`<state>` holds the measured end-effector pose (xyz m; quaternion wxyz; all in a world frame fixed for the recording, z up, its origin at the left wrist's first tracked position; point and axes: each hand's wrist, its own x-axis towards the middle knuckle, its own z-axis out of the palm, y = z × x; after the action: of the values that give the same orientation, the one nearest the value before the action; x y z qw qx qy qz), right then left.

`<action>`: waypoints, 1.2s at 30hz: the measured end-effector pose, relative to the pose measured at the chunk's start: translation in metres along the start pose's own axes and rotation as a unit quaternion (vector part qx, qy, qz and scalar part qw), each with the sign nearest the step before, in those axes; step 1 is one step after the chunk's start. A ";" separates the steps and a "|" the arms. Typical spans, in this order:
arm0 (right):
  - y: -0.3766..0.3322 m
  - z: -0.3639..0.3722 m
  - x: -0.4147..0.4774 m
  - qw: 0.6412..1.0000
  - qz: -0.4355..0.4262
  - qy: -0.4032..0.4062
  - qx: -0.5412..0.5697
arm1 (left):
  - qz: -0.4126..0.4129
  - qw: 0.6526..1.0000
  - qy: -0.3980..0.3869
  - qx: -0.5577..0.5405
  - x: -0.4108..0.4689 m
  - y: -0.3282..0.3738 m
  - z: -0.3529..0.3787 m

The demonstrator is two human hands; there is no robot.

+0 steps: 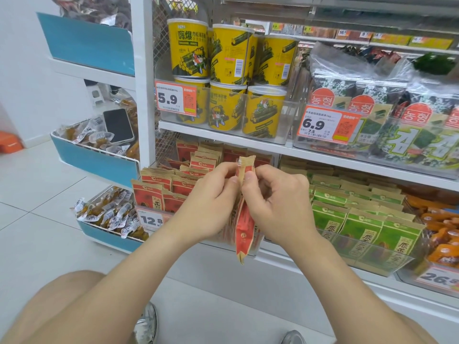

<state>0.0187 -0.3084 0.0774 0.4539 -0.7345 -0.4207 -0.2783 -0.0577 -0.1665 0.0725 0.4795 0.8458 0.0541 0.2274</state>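
Bare knees (pixel 49 306) fill the bottom corners, with grey shoes (pixel 146 324) on the white tiled floor (pixel 37 219) between them. Above them both hands meet in front of the lower shelf (pixel 298 266). The left hand (pixel 211 197) and the right hand (pixel 278 202) each pinch the upper part of a red and kraft-brown packet (pixel 244 224) between thumb and fingers, close under its crimped top edge. It hangs upright, edge-on to the camera, its lower end free in the air just before the bin of red packets (pixel 159 192), whose fronts carry a large 香. On that bin the 12.8 tag (pixel 151 219) shows its price in bold black.

To the right stand green packets (pixel 360 219) with a round logo and the character 原. Further right, the 26 tag (pixel 439 278) is cut off by the frame edge.

On the shelf above, yellow tubs (pixel 188 50) are stacked two high, printed 嗨爆 beside a cartoon figure and seaweed rolls, behind the orange 5.9 tag (pixel 175 99). Next to them lie seaweed bags (pixel 362 105) with red labels reading 농형, behind the 6.9 tag (pixel 327 125), which has a smaller 7.5 beneath.

At the left a dark phone (pixel 118 126) lies on small wrapped snacks (pixel 96 140) in a blue side bin (pixel 94 162).
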 end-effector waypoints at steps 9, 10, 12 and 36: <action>0.005 -0.004 -0.001 0.998 0.040 -0.048 0.031 | -0.007 0.994 -0.007 -0.112 -0.006 0.012 -0.004; 0.006 -0.005 -0.001 0.995 0.051 -0.068 0.043 | -0.010 0.991 -0.008 -0.134 -0.006 0.012 -0.005; 0.006 -0.004 -0.001 0.989 0.073 -0.109 0.067 | -0.008 0.989 -0.010 -0.148 -0.006 0.012 -0.007; 0.005 0.007 0.008 0.818 0.366 -0.055 0.441 | -0.123 0.932 0.006 -0.342 -0.002 0.015 0.002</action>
<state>0.0269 -0.3001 0.0781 0.7736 -0.5699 -0.2229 0.1647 -0.0605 -0.1766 0.0842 0.7636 0.6161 0.0789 0.1763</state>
